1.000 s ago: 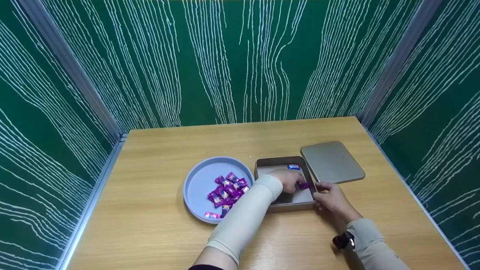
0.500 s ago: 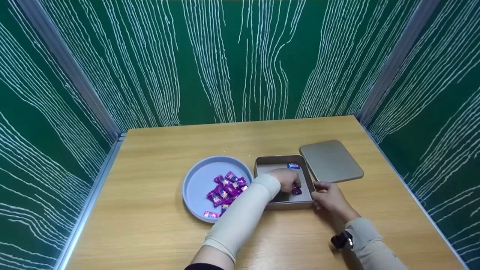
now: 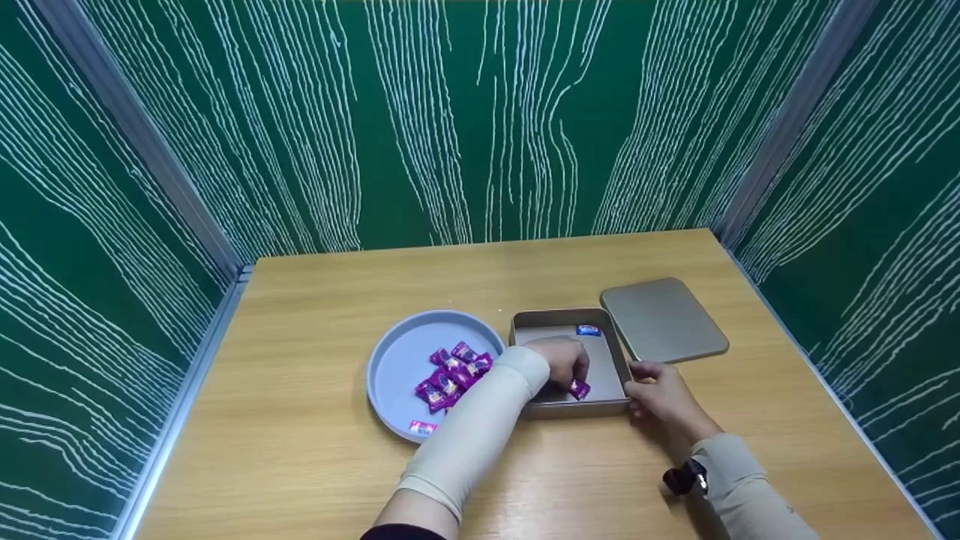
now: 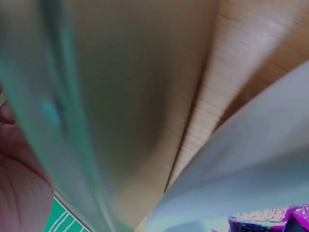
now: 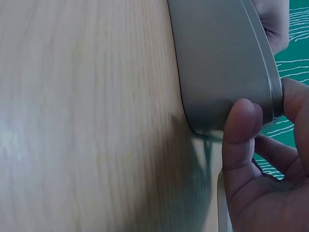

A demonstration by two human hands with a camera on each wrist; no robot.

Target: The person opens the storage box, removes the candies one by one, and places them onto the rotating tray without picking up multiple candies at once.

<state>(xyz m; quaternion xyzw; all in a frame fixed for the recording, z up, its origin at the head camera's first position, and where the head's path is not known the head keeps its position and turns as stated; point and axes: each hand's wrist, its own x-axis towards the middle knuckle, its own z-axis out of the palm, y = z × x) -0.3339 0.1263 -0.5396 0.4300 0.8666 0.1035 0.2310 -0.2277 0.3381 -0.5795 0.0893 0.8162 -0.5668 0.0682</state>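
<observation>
My left hand (image 3: 561, 360) reaches into an open metal tin (image 3: 574, 409), fingers bent down over a purple-wrapped candy (image 3: 580, 389) near the tin's front side. The fingertips are partly hidden, but they appear to pinch the candy. A blue-wrapped candy (image 3: 589, 330) lies against the tin's back right. At the tin's front right corner, my right hand (image 3: 664, 394) grips the wall; in the right wrist view its thumb presses the outside of the tin (image 5: 217, 58). In the left wrist view, only part of the left hand (image 4: 24, 193) shows.
Left of the tin stands a round bluish plate (image 3: 386, 367) with several purple candies (image 3: 454, 371) and a pink one (image 3: 422, 427); my left forearm crosses its front. The tin's flat lid (image 3: 664, 319) lies to the right. Green walls (image 3: 472, 120) enclose the wooden table (image 3: 300, 375).
My left hand has shifted left and slightly forward toward the tin's front, and the purple candy has gone with it. The right hand has stayed at the tin's corner.
</observation>
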